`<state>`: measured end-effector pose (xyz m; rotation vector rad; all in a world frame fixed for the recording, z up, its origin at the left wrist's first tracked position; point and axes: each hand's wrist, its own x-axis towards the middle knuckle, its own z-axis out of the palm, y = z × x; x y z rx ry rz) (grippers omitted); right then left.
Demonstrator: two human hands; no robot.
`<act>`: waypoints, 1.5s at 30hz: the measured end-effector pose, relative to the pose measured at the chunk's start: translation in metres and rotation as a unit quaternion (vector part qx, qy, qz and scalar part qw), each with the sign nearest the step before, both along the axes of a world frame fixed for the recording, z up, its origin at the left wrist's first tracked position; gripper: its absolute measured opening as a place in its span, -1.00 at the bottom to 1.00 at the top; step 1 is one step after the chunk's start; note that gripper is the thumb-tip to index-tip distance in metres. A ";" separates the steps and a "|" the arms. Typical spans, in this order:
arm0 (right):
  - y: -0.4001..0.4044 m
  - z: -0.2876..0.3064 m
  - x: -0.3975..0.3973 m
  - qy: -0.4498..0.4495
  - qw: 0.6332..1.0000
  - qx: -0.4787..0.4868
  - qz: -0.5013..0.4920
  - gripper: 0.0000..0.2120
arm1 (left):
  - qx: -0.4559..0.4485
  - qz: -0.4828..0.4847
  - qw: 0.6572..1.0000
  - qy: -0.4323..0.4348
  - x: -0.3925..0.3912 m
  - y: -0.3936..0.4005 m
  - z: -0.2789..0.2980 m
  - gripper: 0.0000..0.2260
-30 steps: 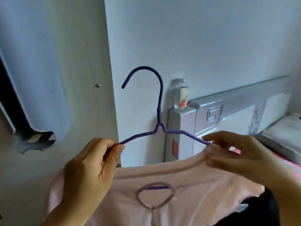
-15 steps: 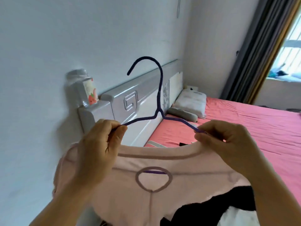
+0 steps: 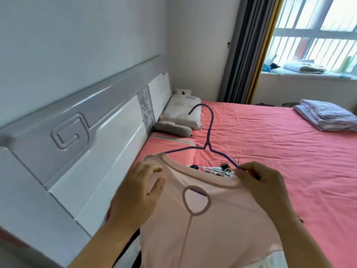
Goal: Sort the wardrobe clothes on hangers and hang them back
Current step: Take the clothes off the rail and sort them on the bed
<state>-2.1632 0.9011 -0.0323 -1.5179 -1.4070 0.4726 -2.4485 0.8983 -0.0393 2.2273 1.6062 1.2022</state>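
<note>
A big bed (image 3: 280, 151) with a pink sheet lies past the hands. A gray and white headboard (image 3: 87, 136) stands to their left. Two pillows (image 3: 181, 115) sit far ahead of them. A folded blanket (image 3: 326, 117) rests far off to the right, below a bright window (image 3: 316, 31) with dark curtains (image 3: 243, 51).

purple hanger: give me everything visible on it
The purple hanger is a thin wire frame with what looks like a matte purple coating. Its open hook points up and left, the neck twisted where both shoulders meet. It is held upright, slightly tilted, above the red bed. Both shoulder arms run into the neckline of the pink top; the lower bar shows through the top's keyhole cutout. The right hand pinches the right arm at the collar; the left hand holds the collar at the left arm.
</note>
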 end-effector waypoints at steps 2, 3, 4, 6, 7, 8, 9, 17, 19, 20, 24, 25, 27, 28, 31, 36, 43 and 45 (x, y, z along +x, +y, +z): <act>0.035 -0.022 0.024 0.004 1.000 -0.022 -0.019 -0.87 | -0.034 -0.003 0.999 0.008 0.019 0.033 -0.015 -0.58; 0.053 -0.035 0.034 0.007 0.999 -0.035 -0.026 -0.87 | -0.050 -0.002 0.999 0.009 0.028 0.048 -0.022 -0.57; 0.067 -0.047 0.043 0.006 0.998 -0.048 -0.029 -0.87 | -0.068 0.001 0.998 0.012 0.036 0.061 -0.028 -0.59; 0.098 -0.075 0.063 -0.005 0.997 -0.069 -0.037 -0.87 | -0.110 0.003 0.994 0.019 0.057 0.090 -0.044 -0.71; 0.112 -0.089 0.073 -0.008 0.996 -0.078 -0.040 -0.86 | -0.128 0.002 0.991 0.024 0.068 0.105 -0.054 -0.77; 0.123 -0.103 0.082 -0.005 0.995 -0.089 -0.042 -0.85 | -0.146 0.001 0.989 0.030 0.078 0.118 -0.062 -0.80; 0.132 -0.117 0.089 0.004 0.994 -0.101 -0.043 -0.82 | -0.168 -0.003 0.985 0.037 0.086 0.128 -0.070 -0.80; 0.182 -0.216 0.142 0.079 0.967 -0.232 -0.069 -0.83 | -0.297 -0.017 0.951 0.086 0.129 0.182 -0.144 -0.85; 0.186 -0.232 0.145 0.065 0.960 -0.263 -0.073 -0.81 | -0.327 -0.004 0.941 0.085 0.133 0.186 -0.154 -0.85; 0.188 -0.237 0.145 0.054 0.957 -0.274 -0.073 -0.83 | -0.338 0.000 0.938 0.080 0.134 0.188 -0.160 -0.83; 0.195 -0.244 0.136 -0.054 0.957 -0.281 -0.045 -0.83 | -0.376 0.015 0.921 0.096 0.133 0.191 -0.171 -0.83; 0.197 -0.242 0.131 -0.071 0.958 -0.275 -0.032 -0.78 | -0.381 0.021 0.919 0.097 0.131 0.190 -0.172 -0.83; 0.202 -0.233 0.118 -0.076 0.965 -0.252 0.001 -0.80 | -0.387 0.029 0.917 0.093 0.125 0.188 -0.173 -0.82; 0.203 -0.229 0.109 -0.076 0.968 -0.239 0.019 -0.84 | -0.392 0.033 0.915 0.089 0.122 0.186 -0.171 -0.81; 0.205 -0.213 0.080 -0.095 0.971 -0.206 0.077 -0.87 | -0.396 0.045 0.914 0.073 0.108 0.178 -0.165 -0.80; 0.195 -0.180 0.015 -0.102 0.967 -0.155 0.175 -0.85 | -0.360 0.097 0.927 0.036 0.072 0.150 -0.148 -0.84; 0.148 -0.127 -0.102 -0.128 0.925 -0.077 0.348 -0.75 | -0.336 0.206 0.918 -0.035 -0.005 0.063 -0.116 -0.87; 0.124 -0.117 -0.134 -0.122 0.910 -0.053 0.393 -0.83 | -0.324 0.238 0.914 -0.051 -0.027 0.028 -0.108 -0.87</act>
